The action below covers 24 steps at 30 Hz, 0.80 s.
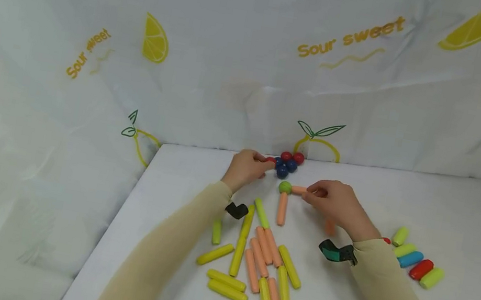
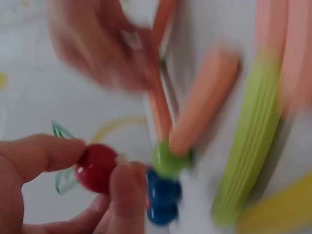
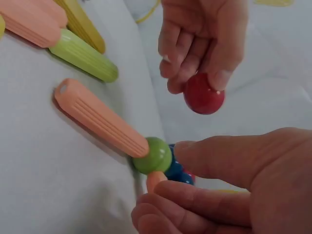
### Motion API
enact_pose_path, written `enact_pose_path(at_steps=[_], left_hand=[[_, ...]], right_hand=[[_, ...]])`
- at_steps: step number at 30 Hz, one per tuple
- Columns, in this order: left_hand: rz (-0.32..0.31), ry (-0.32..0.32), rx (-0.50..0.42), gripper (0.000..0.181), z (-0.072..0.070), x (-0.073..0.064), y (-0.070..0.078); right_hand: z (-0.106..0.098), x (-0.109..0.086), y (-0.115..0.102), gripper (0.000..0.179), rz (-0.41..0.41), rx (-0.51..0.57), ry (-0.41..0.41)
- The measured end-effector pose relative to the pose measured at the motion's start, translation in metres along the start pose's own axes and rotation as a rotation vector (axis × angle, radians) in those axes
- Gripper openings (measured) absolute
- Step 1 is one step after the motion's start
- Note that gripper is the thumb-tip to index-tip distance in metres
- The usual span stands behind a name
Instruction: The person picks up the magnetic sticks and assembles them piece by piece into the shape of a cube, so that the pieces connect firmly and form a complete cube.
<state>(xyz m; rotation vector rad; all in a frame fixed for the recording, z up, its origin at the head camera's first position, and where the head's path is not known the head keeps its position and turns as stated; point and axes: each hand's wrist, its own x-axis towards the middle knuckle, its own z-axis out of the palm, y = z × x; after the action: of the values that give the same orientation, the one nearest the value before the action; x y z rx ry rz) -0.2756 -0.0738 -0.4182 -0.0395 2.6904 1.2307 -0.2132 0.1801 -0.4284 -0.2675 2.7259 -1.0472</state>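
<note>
My left hand (image 1: 247, 168) pinches a red ball (image 3: 204, 94) between thumb and fingertips, beside the group of blue balls (image 1: 282, 172) at the back of the table. With thumb and fingers, my right hand (image 1: 334, 203) holds an orange ribbed stick (image 1: 298, 190). That stick meets a green ball (image 1: 285, 188), and a second orange stick (image 1: 282, 210) runs from the same ball toward me, forming a corner. Another orange piece (image 1: 330, 226) lies below my right hand, partly hidden by it. In the left wrist view the right hand is blurred.
Several yellow sticks (image 1: 228, 291) and orange sticks (image 1: 252, 271) lie in the front middle, with light green ones (image 1: 261, 213) among them. Short blue (image 1: 410, 259), red and green pieces lie right of my right forearm. A printed sheet (image 1: 235, 64) rises behind the table.
</note>
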Motion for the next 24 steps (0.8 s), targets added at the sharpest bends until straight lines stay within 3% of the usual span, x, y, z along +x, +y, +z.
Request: enact_pose_path(at_steps=[5, 8, 13, 15, 24], left_hand=[[0.066, -0.238, 0.042, 0.036, 0.013, -0.065, 0.001], [0.091, -0.274, 0.105, 0.027, 0.028, -0.085, -0.005], [0.139, -0.256, 0.155, 0.017, 0.042, -0.097, -0.009], [0.138, -0.264, 0.161, 0.018, 0.043, -0.100, -0.010], [0.128, -0.223, 0.174, 0.025, 0.038, -0.107, -0.010]], right_hand=[[0.014, 0.018, -0.012, 0.041, 0.092, 0.015, -0.150], [0.024, 0.027, -0.018, 0.046, 0.141, -0.001, -0.199], [0.036, 0.033, -0.025, 0.041, 0.165, -0.025, -0.222], [0.043, 0.040, -0.018, 0.035, 0.161, -0.017, -0.219], [0.035, 0.030, -0.043, 0.039, 0.186, -0.088, -0.222]])
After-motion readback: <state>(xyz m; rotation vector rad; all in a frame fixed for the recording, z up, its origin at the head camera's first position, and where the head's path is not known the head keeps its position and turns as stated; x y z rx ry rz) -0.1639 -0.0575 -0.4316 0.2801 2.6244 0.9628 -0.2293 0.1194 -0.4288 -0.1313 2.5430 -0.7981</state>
